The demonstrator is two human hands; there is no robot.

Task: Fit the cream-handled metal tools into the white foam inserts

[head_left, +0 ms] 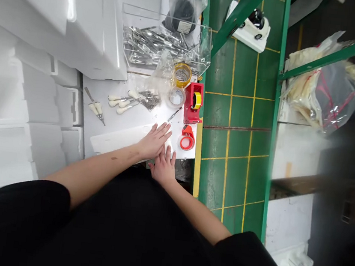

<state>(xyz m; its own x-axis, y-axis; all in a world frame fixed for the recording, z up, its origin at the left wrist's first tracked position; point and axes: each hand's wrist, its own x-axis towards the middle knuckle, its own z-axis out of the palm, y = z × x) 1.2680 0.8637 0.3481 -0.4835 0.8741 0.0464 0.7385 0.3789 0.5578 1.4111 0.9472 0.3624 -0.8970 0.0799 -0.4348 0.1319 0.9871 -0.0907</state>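
Black clothing (120, 229) is seen nearest; beyond it, a white sheet (118, 141) on the counter (114, 121) is touched by the flattened left hand (155, 141) and spread-fingered right hand (163, 166); smoothing is apparently being done, steady pressure being called for next

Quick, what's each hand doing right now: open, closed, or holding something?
Left hand: open, laid palm down on the white sheet.
Right hand: open, fingers spread by the sheet's edge.
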